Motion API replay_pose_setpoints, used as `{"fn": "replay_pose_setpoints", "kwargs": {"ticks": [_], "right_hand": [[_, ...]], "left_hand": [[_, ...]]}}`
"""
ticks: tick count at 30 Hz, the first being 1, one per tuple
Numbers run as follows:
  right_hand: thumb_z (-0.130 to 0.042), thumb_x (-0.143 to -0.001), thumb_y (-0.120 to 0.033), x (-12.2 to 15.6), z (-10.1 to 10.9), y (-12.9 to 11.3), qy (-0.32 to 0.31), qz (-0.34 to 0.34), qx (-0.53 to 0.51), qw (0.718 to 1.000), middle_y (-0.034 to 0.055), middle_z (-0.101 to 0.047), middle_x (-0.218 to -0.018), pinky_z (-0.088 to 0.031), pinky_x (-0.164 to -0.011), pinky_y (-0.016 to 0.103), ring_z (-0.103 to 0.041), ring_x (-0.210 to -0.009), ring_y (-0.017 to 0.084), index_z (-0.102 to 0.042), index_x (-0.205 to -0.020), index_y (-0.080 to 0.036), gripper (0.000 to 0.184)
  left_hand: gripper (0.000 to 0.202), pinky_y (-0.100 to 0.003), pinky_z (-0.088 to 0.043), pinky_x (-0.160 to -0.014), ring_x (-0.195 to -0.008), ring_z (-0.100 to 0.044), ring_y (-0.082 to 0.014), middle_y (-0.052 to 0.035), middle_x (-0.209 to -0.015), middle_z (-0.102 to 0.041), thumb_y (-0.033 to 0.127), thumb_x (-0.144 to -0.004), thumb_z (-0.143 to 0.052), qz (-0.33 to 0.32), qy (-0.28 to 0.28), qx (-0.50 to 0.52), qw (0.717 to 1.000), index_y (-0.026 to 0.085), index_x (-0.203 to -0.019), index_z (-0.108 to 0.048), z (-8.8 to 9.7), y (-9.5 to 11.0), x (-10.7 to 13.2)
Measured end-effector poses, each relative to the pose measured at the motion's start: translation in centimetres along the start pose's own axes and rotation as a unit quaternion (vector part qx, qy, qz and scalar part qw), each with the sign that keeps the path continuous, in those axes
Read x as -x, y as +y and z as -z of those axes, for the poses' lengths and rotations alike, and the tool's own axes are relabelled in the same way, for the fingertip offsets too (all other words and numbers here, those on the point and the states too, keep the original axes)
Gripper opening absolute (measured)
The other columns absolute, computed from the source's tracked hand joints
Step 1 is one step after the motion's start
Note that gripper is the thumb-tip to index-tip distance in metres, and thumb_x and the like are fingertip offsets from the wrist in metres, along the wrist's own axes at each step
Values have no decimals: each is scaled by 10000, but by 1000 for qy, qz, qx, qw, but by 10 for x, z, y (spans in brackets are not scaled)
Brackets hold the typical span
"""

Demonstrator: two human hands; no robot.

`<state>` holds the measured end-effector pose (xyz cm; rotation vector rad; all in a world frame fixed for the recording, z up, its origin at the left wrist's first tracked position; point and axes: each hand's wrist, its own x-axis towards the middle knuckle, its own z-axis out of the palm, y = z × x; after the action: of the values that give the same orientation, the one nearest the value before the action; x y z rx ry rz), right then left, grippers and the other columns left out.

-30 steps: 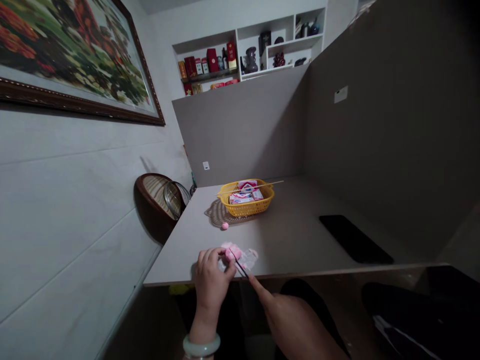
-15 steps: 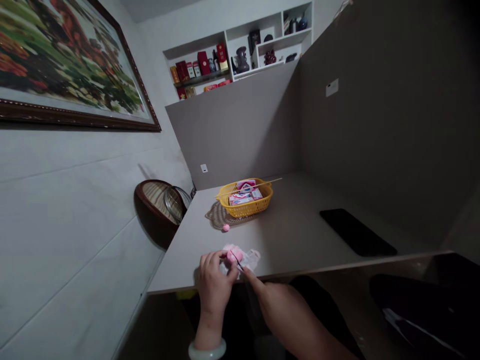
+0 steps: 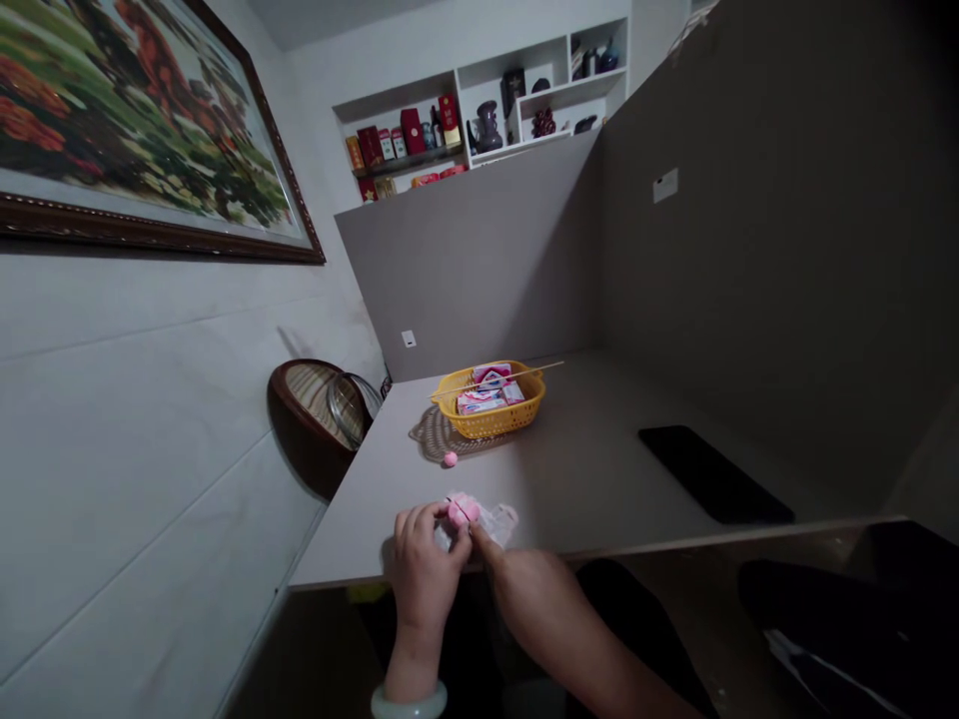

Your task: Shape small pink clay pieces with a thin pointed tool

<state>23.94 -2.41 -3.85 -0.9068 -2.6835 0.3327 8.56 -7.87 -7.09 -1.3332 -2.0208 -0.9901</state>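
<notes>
A soft pink lump [image 3: 468, 511], clay-like in look, rests on a crumpled clear plastic bag [image 3: 503, 521] close to the table's front edge. My left hand [image 3: 429, 561] steadies it, fingers on the far side and thumb on the near side. Across the lump's top lies a thin dark blade-like tool [image 3: 458, 507]. My right hand [image 3: 516, 579] is closed on its near end, index finger stretched along it; most of the grip is hidden. Beyond the lump sits a small pink ball [image 3: 451, 459] on the table.
A yellow plastic basket [image 3: 498, 426] with pink-and-white packets stands farther back, a thin stick [image 3: 550, 365] lying across its rim. On the right of the table [image 3: 576, 469] lies a flat black slab [image 3: 711, 474]. A grey panel [image 3: 465, 270] rises behind.
My right hand has shifted slightly left and toward the lump. The dark tool shows less of its length and now lies across the lump's top. My left hand keeps its hold.
</notes>
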Motion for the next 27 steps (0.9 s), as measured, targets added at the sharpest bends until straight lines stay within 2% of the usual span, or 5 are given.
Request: {"fn": "replay_pose_setpoints", "kwargs": {"ticks": [8, 15, 19, 24, 27], "right_hand": [[-380, -842, 5, 44, 6, 19, -122, -1, 49, 991, 99, -782, -833, -451, -509, 256, -745, -682, 248, -329, -1562, -240, 763], [-363, -872, -5, 15, 7, 11, -56, 22, 27, 998, 145, -776, -994, -489, -636, 215, -750, -800, 201, -452, -1507, -231, 680], [-379, -861, -31, -2, 3, 5, -51, 26, 28, 998, 122, -778, -809, -479, -563, 213, -741, -685, 213, -443, -1512, -210, 678], [-351, -849, 15, 23, -3, 19, -69, 30, 34, 997, 128, -782, -934, -514, -611, 231, -750, -773, 221, -415, -1527, -223, 722], [-366, -857, 3, 42, -2, 31, -98, 24, 26, 995, 88, -787, -861, -516, -588, 227, -749, -706, 217, -381, -1544, -227, 724]], "left_hand": [[92, -364, -498, -784, -898, -622, -251, -55, -898, -710, 268, -839, -645, 9, -14, 8, 1000, 202, -900, -662, 5, 7, 1], [75, -375, -501, -810, -919, -617, -254, -56, -908, -696, 239, -825, -653, 24, -15, 17, 999, 201, -890, -643, 2, 6, 2], [101, -382, -507, -823, -935, -615, -256, -56, -925, -696, 242, -823, -663, 28, -13, 23, 999, 201, -914, -642, 0, 4, 3], [77, -371, -503, -800, -929, -618, -248, -43, -921, -702, 244, -834, -656, 21, -24, 27, 999, 216, -905, -646, 2, 7, 5], [74, -371, -504, -795, -913, -618, -244, -39, -902, -704, 224, -816, -660, 27, -19, 33, 999, 212, -887, -644, 4, 10, 4]]}}
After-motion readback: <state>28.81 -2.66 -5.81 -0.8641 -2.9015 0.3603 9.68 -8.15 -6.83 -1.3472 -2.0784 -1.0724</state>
